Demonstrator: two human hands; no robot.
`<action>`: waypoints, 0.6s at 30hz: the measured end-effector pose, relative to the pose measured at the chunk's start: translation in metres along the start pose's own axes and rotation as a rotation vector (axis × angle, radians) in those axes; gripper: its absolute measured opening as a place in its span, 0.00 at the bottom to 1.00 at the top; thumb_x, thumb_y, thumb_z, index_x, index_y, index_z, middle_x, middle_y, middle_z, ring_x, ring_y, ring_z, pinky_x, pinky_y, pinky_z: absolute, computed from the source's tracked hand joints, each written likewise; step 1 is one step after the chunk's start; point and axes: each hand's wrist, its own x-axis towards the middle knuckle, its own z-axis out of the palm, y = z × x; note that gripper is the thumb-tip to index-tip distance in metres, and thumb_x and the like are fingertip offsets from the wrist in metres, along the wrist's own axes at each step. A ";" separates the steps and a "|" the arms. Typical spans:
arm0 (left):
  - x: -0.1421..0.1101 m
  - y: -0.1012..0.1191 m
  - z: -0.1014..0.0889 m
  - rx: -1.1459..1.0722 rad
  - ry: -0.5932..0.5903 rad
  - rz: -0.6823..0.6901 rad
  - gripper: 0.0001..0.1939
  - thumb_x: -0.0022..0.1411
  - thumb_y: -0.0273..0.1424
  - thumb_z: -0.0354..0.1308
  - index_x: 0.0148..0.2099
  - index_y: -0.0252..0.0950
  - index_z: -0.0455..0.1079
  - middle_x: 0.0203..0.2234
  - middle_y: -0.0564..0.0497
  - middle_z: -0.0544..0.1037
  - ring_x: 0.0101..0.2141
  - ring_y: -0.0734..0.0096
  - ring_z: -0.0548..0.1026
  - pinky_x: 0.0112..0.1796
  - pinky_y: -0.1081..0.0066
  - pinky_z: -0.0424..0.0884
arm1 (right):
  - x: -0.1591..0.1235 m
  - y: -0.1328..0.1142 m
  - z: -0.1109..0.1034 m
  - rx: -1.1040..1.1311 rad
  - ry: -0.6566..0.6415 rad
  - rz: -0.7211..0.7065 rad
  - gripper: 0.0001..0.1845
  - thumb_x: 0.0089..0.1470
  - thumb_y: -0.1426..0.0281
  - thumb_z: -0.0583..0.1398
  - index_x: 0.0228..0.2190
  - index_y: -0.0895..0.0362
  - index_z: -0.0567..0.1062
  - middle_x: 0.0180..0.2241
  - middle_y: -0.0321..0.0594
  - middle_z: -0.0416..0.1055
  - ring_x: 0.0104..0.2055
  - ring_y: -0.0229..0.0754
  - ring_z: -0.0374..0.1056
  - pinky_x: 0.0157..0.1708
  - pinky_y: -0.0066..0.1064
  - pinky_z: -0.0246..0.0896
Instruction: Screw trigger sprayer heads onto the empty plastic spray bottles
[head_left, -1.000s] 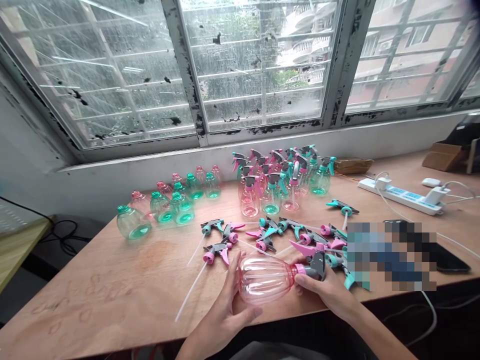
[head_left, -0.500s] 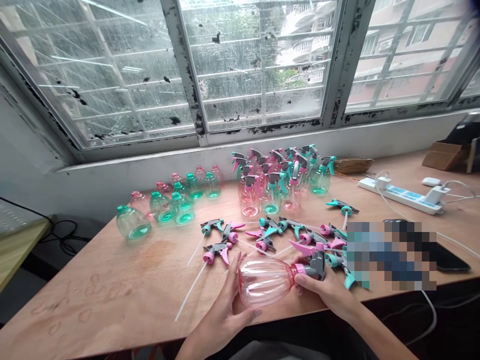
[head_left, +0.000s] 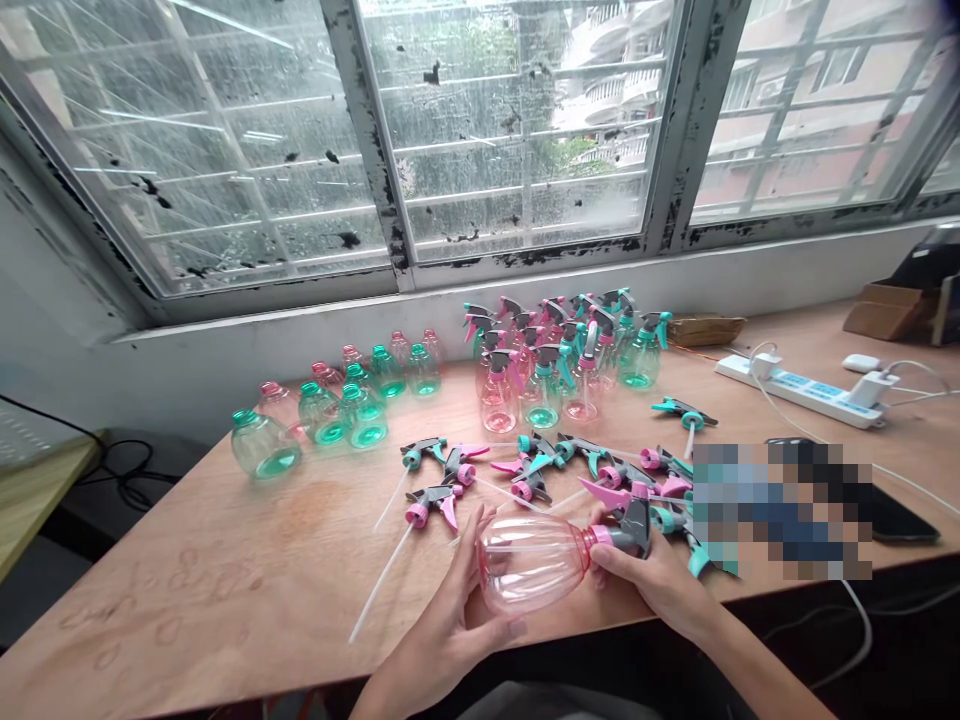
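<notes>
A clear pink spray bottle [head_left: 531, 568] lies on its side in my hands, just above the table's front edge. My left hand [head_left: 459, 610] is wrapped round its base end. At the neck, my right hand [head_left: 645, 565] grips the pink collar of the grey and pink spray head [head_left: 626, 522]; the head sits on the bottle mouth, and some fingers are hidden behind it. Just beyond the bottle lie several loose spray heads [head_left: 531, 485] in pink and teal. One pink spray head [head_left: 431, 505] has its white tube pointing toward me.
Open pink and green bottles [head_left: 364, 420] stand at the back left. Bottles with spray heads [head_left: 541, 395] are grouped at back centre. To the right are a white power strip [head_left: 802, 390], cables, a dark phone [head_left: 900, 515] and a cardboard box [head_left: 885, 310].
Both hands stay in nearly the same place, still holding the bottle and its collar. Only a very slight shift of the view shows.
</notes>
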 end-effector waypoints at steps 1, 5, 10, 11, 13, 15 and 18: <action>0.000 0.001 0.001 0.002 0.002 0.001 0.55 0.62 0.38 0.69 0.76 0.56 0.31 0.76 0.52 0.37 0.70 0.52 0.54 0.69 0.55 0.49 | 0.000 0.000 0.000 -0.002 -0.001 0.000 0.19 0.50 0.56 0.74 0.35 0.54 0.76 0.21 0.34 0.77 0.24 0.41 0.72 0.30 0.33 0.68; -0.001 0.005 0.002 0.033 0.010 -0.003 0.56 0.63 0.41 0.68 0.76 0.56 0.30 0.76 0.50 0.41 0.68 0.53 0.59 0.69 0.56 0.51 | -0.001 0.000 0.000 0.009 0.012 0.008 0.20 0.49 0.57 0.74 0.36 0.54 0.75 0.21 0.33 0.77 0.24 0.40 0.72 0.30 0.33 0.69; -0.002 0.004 0.002 0.066 0.010 0.004 0.55 0.63 0.42 0.67 0.76 0.56 0.28 0.76 0.50 0.42 0.70 0.51 0.56 0.70 0.53 0.48 | -0.001 0.000 0.001 0.025 0.020 0.024 0.22 0.48 0.56 0.75 0.36 0.54 0.75 0.21 0.33 0.77 0.23 0.41 0.72 0.29 0.33 0.69; -0.002 0.004 0.002 0.074 0.014 0.011 0.55 0.64 0.41 0.67 0.76 0.56 0.28 0.76 0.51 0.42 0.71 0.51 0.53 0.70 0.53 0.45 | -0.001 0.000 0.001 0.027 0.021 0.029 0.22 0.48 0.56 0.75 0.36 0.53 0.75 0.21 0.33 0.77 0.23 0.41 0.72 0.29 0.33 0.69; -0.002 0.005 0.002 0.083 0.014 0.031 0.55 0.65 0.41 0.66 0.75 0.55 0.26 0.76 0.51 0.41 0.73 0.54 0.46 0.71 0.54 0.40 | -0.001 -0.001 0.001 0.028 0.018 0.036 0.21 0.48 0.56 0.75 0.36 0.53 0.75 0.21 0.33 0.77 0.23 0.41 0.72 0.29 0.32 0.69; -0.002 0.007 0.003 0.075 0.001 0.050 0.55 0.66 0.40 0.65 0.75 0.54 0.24 0.76 0.50 0.41 0.74 0.56 0.43 0.71 0.55 0.40 | -0.001 -0.002 0.001 0.020 0.010 0.033 0.21 0.48 0.56 0.74 0.36 0.53 0.75 0.22 0.33 0.77 0.23 0.40 0.72 0.29 0.32 0.69; -0.002 0.010 0.003 0.069 -0.010 0.055 0.55 0.66 0.39 0.65 0.75 0.53 0.23 0.76 0.48 0.42 0.73 0.56 0.45 0.71 0.55 0.42 | -0.002 -0.003 0.001 0.019 0.003 0.033 0.21 0.49 0.56 0.74 0.37 0.54 0.75 0.22 0.33 0.78 0.24 0.41 0.73 0.30 0.32 0.69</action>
